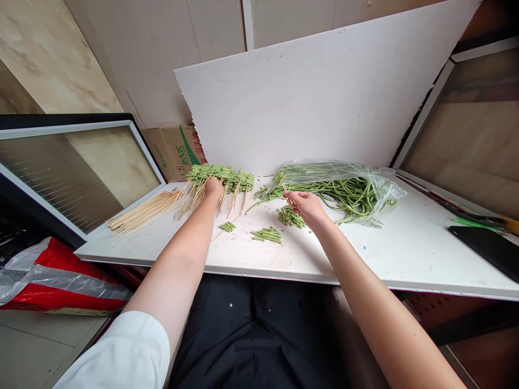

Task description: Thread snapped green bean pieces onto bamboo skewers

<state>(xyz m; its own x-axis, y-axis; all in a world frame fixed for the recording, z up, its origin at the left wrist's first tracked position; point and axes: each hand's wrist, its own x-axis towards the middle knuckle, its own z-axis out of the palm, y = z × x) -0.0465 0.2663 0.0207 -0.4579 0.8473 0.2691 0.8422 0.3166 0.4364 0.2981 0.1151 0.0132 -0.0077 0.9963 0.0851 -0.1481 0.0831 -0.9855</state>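
Note:
My left hand (213, 186) reaches to the front of a stack of skewered green bean pieces (213, 172); its fingers are hidden from me. Bare ends of bamboo sticks poke out of the stack toward me. My right hand (304, 205) is closed in a pinch on a thin bamboo skewer (283, 185), its tip showing above the fingers. Below that hand lies a heap of cut bean pieces (291, 216). Nearer to me is a small row of cut beans (267, 234). Left of it, a short skewered bundle (227, 227) rests on the table.
Loose bamboo skewers (146, 212) fan out at the left. Long whole beans (357, 195) lie in a clear plastic bag (389, 189) at the back right. A black phone (486, 247) and scissors (482, 219) lie far right. A white board (308, 102) stands behind.

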